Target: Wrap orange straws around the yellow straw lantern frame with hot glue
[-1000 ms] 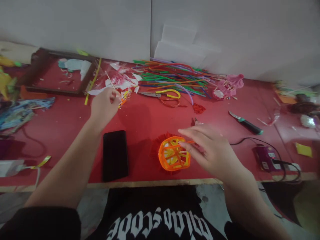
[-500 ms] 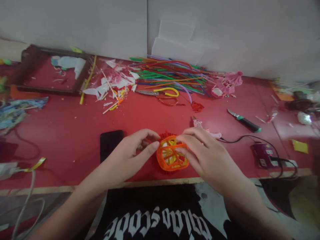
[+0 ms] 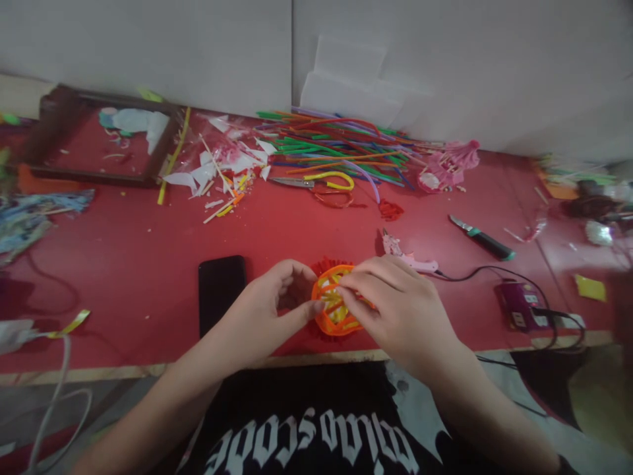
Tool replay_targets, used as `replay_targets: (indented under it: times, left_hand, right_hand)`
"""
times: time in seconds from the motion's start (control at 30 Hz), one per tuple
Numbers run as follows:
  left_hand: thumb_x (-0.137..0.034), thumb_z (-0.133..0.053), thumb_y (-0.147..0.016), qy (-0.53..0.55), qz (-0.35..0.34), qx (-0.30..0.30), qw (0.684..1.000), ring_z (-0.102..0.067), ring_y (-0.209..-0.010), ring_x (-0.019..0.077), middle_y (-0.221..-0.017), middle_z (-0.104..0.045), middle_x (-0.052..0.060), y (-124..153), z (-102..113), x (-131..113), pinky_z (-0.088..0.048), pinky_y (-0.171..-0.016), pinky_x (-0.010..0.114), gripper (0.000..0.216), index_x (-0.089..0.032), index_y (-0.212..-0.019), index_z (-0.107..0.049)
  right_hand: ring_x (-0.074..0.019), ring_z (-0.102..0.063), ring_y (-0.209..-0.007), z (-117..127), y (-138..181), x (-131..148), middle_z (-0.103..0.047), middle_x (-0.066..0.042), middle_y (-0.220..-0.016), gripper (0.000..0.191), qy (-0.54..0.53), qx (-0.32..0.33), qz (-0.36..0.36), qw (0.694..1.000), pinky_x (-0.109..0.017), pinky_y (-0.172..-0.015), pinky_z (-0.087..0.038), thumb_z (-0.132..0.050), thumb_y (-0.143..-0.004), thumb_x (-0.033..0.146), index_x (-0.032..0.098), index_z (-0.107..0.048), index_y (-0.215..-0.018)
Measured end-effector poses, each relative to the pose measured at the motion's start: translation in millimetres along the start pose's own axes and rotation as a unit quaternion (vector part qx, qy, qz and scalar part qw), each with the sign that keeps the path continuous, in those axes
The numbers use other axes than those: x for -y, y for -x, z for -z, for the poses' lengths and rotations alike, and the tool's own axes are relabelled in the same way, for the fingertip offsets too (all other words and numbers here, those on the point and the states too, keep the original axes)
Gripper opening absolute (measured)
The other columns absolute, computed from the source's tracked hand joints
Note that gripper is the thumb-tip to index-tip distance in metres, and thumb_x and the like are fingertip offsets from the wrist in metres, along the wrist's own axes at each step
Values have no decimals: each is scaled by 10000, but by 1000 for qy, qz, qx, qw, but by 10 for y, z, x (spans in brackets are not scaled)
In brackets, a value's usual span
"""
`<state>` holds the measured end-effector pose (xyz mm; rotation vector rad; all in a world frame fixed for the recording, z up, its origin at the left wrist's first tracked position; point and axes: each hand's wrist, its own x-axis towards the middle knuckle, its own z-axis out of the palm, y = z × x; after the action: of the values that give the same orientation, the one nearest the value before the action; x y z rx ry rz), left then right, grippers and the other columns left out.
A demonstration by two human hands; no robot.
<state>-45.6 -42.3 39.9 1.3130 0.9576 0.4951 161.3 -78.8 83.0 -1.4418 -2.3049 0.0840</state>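
A rounded openwork craft piece (image 3: 326, 326), apparently made of orange and yellow pipe cleaners, sits low at the table's front edge. Red fringe (image 3: 326, 265) sticks out around it. My left hand (image 3: 270, 307) grips its left rim, thumb in front and fingers curled behind. From the right, my right hand (image 3: 395, 300) pinches at the orange strip crossing its top and covers its right side; the fingertips are partly hidden. A black phone (image 3: 221, 290) lies beside my left hand. Just beyond my right hand is a pink glue gun (image 3: 415, 264).
Yellow-handled scissors (image 3: 311, 183) lie before a heap of coloured pipe cleaners (image 3: 341, 148). A knife (image 3: 482, 241) lies at right, near a purple power strip (image 3: 521, 307) with cords. Paper scraps (image 3: 202, 173) and a brown tray (image 3: 93, 177) are at back left.
My right hand has shifted left across the craft piece, its fingertips closer to the middle. The left thumb now reaches over the left rim. Other things on the table stay put.
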Motion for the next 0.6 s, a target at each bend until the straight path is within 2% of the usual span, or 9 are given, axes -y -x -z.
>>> replay_targets:
  times: [0.23, 0.6]
  left_hand:
    - [-408, -744, -827, 24, 2, 2, 1000, -649, -887, 178, -979, -651, 32, 7, -22, 47, -549, -805, 347, 361, -198, -1046, -549]
    - [-418, -733, -820, -35, -2, -13, 999, -654, -829, 189, -909, -676, 22, 21, -42, 1, -559, -755, 355, 311, -211, -980, -564]
  right_hand:
    - [-157, -606, -718, -50, -22, 15, -716, -39, -813, 201, 2, -27, 14, 1000, -290, -676, -456, -573, -956, 154, 160, -717, -815]
    - [-156, -630, -738, -90, 12, 17, -707, -30, -806, 167, -36, -26, -16, 999, -279, -697, -476, -598, -950, 162, 158, -706, -823]
